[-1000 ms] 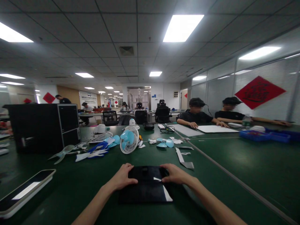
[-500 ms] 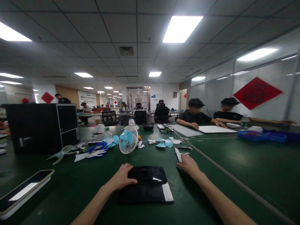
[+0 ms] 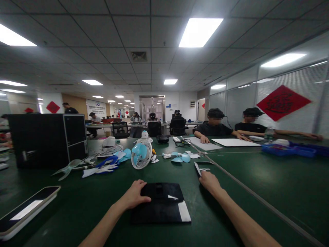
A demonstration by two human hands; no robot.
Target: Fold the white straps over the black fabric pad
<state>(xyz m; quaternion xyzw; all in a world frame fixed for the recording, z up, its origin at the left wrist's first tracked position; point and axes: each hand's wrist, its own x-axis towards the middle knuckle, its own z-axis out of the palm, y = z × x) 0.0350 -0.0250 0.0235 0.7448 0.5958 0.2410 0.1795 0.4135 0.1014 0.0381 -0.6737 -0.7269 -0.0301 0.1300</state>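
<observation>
A flat black pad [image 3: 160, 206] with a white strip at its right edge lies on the green table [image 3: 257, 181] in front of me. My left hand [image 3: 135, 195] rests on the pad's left far corner, fingers curled over its edge. My right hand [image 3: 210, 181] lies to the right of the pad, over the near end of a bent grey strip [image 3: 197, 168]. The hand's fingers are closed around that end, though the grip itself is hidden.
A small white and blue fan [image 3: 141, 155] stands beyond the pad, with loose blue blades [image 3: 181, 157] and white parts around it. A black computer case [image 3: 48, 139] stands at left, a phone [image 3: 25, 209] near left. Two seated people [image 3: 216, 128] work at far right beside a blue tray [image 3: 288, 149].
My right hand left the pad's right far corner and moved right and forward onto the grey strip. The left hand stayed on the pad.
</observation>
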